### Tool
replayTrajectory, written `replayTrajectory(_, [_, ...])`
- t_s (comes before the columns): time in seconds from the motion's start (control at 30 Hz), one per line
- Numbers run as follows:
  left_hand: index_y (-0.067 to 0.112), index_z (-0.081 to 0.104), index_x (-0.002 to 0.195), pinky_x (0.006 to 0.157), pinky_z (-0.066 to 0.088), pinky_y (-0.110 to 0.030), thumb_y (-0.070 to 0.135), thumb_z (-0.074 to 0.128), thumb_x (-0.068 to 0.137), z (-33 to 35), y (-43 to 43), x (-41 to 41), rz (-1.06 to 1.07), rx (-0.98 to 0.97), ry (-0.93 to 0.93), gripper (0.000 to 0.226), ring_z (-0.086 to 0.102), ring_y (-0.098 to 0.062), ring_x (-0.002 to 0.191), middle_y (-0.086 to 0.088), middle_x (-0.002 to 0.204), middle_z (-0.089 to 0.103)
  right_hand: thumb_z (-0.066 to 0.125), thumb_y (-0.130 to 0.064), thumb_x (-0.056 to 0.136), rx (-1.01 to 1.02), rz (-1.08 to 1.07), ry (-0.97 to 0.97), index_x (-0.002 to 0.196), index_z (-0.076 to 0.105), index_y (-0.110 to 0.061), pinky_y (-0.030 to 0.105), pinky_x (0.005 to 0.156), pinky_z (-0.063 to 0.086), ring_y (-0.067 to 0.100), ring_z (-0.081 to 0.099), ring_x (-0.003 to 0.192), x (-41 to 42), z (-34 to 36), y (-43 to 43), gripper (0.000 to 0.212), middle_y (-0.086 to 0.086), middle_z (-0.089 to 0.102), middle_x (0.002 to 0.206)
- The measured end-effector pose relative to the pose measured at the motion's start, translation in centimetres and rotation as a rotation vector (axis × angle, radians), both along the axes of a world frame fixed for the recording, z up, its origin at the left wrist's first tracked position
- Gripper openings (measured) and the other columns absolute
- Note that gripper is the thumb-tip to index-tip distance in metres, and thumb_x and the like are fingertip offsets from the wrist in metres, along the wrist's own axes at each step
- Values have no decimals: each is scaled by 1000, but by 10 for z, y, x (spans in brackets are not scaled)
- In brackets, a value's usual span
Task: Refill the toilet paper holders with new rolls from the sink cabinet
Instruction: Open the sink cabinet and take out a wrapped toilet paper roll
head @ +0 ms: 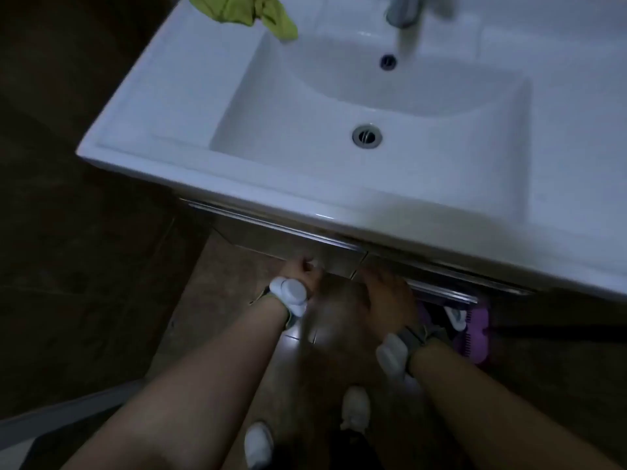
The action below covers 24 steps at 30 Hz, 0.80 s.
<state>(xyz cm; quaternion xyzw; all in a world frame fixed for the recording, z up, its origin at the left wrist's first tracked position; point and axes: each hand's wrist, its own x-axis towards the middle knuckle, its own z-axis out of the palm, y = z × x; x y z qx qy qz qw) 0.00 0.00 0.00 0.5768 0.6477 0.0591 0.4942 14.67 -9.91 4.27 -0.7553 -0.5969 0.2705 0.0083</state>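
From the head view, the camera looked straight down over a white washbasin (203, 171), with the sink cabinet (271, 235) directly beneath its front rim and both bare forearms reaching towards it. The left grip (302, 271) sat at the lower edge of the cabinet's left front panel (325, 259), its fingers curled onto that edge and touching it. The right grip (386, 296) was just beside the seam between the two panels, at the near end of the right front panel (441, 283). It was smeared by motion, so I could not tell whether its fingers were spread or pinching anything. A metal strip ran along the top of each panel.

Below the right panel's strip, a purple object (475, 334) with a white piece beside it showed in the dark (what it was could not be made out). The rest of the cabinet's inside was hidden.

Each wrist carried a white device on a strap, one on the left (290, 293) and one on the right (393, 356). A crumpled green cloth (237, 10) lay on the basin's far left corner, drooping over the bowl's edge. The faucet (402, 10) stood at the back, above the overflow hole (388, 61) and the drain (367, 136). Two white shoes (355, 408) stood on the dark tiled floor (101, 266) between the arms.
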Motion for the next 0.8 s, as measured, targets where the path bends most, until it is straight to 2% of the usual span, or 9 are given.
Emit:
replayTrajectory(0.1, [0,62,113,80,41,-19,17,59,90,-15,11,15,145,-4,-139,28,60,-26,102,-21,110,65,53,-33,85,26,-32,-18,138,38,-24,37,101,34,31,41,125,5,-17,6,56,7,41,143])
replayTrajectory(0.17, [6,64,93,76,42,-26,17,56,92,-16,21,23,231,-101,-223,13,57,-23,91,-18,96,63,53,-33,84,13,-34,-17,138,38,-24,37,101,34,31,40,126,7,-22,10,57,7,41,143])
replayTrajectory(0.23, [15,59,78,80,44,-31,24,54,93,-23,26,29,261,-208,-261,18,58,-22,87,-11,93,61,52,-33,84,10,-26,-18,138,38,-22,37,102,34,30,40,127,7,-29,10,57,8,41,143])
replayTrajectory(0.4, [20,58,69,33,39,-9,20,51,94,-28,29,30,448,-262,-374,27,60,0,44,14,49,66,51,-32,85,0,-38,-2,138,38,-22,37,103,34,29,38,130,5,-27,11,56,8,39,145])
replayTrajectory(0.47, [20,58,65,41,43,-15,16,53,92,-25,29,31,488,-215,-385,28,62,-4,49,11,49,66,52,-32,85,5,-37,1,138,39,-21,37,104,34,30,37,130,3,-26,10,55,8,39,144])
replayTrajectory(0.57, [21,56,64,71,40,-31,11,53,83,-21,31,33,442,-153,-382,23,58,-22,81,-7,79,63,54,-31,85,24,-46,20,137,41,-19,38,103,34,31,38,129,-1,-23,10,54,11,42,141])
replayTrajectory(0.63, [23,55,68,81,39,-36,17,53,72,-16,31,34,389,-205,-411,7,53,-23,89,-4,81,59,56,-31,86,42,-65,51,134,44,-17,40,100,36,34,41,124,-4,-20,10,51,14,46,136])
replayTrajectory(0.73, [22,54,71,80,41,-36,24,54,65,-11,27,27,403,-268,-417,6,53,-21,81,-6,88,58,56,-26,87,155,-96,92,129,48,-10,44,99,38,39,44,120,-14,-14,6,46,20,49,132])
replayTrajectory(0.8, [23,55,71,67,44,-28,27,55,76,-10,19,19,357,-219,-379,6,55,-15,69,-8,93,59,55,-22,84,254,-123,108,127,51,-7,47,98,39,41,46,118,-23,-11,4,46,22,51,128])
